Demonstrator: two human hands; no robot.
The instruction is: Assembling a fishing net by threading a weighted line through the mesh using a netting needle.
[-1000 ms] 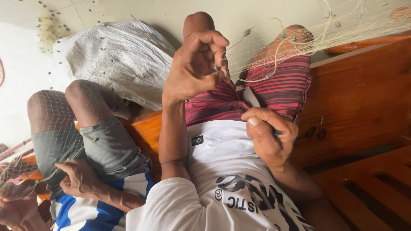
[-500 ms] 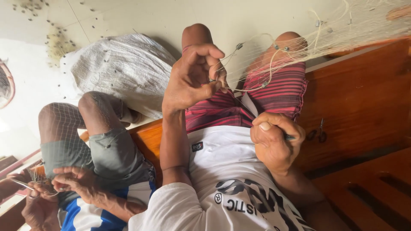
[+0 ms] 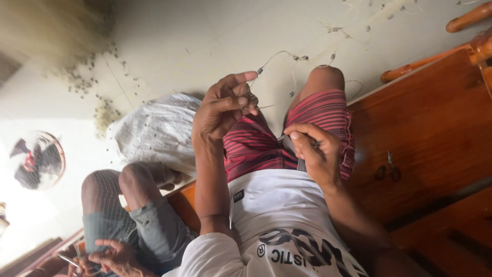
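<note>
Now the left hand [image 3: 223, 110] is raised, fingers pressed together, pinching a thin pale line [image 3: 277, 53] strung with small dark weights, which arcs away from the fingertips over the knee beyond. Just beside it, lower toward the lap, the right hand [image 3: 313, 153] is curled tight around a slim dark tool [image 3: 301, 164], its end poking out under the palm. Near the left elbow, another person's hands [image 3: 110, 255] work netting.

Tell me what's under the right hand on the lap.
Beneath the right hand lie the red striped shorts and white shirt hem. A dark tool pokes out; the hand covers most of it.
</note>
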